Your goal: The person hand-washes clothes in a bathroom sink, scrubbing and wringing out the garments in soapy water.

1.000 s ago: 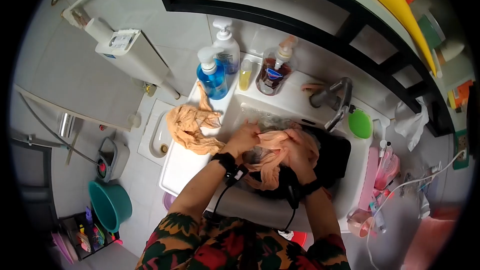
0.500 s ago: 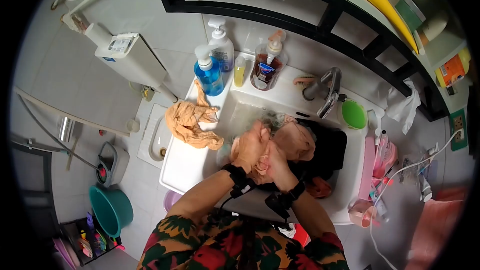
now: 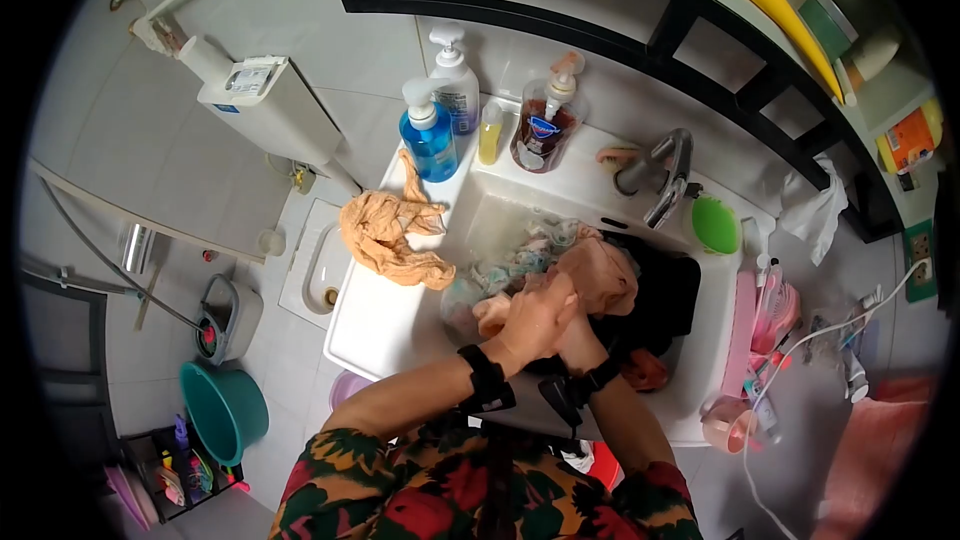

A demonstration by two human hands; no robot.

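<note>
Over the front of the white sink (image 3: 715,340), my left hand (image 3: 538,320) is closed and pressed against my right hand (image 3: 576,332). Both appear to squeeze a wet peach-pink cloth (image 3: 600,278), parts of which show beyond and to the left of the fingers. My right hand's fingers are mostly hidden. In the basin lie a patterned light cloth (image 3: 540,248), a black garment (image 3: 665,290) and a reddish-orange cloth (image 3: 644,370). Cloudy water (image 3: 490,220) shows at the back left. A twisted orange-tan cloth (image 3: 385,240) rests on the left counter.
Behind the basin stand a blue pump bottle (image 3: 430,145), a white pump bottle (image 3: 458,90), a yellow bottle (image 3: 490,135) and a dark-red soap bottle (image 3: 543,130). The faucet (image 3: 668,175) and a green bowl (image 3: 714,227) are at the back right. A black frame (image 3: 520,15) hangs above.
My hands have shifted slightly right and toward me, still clasped together. More of the patterned cloth now shows behind them. The view has moved slightly.
</note>
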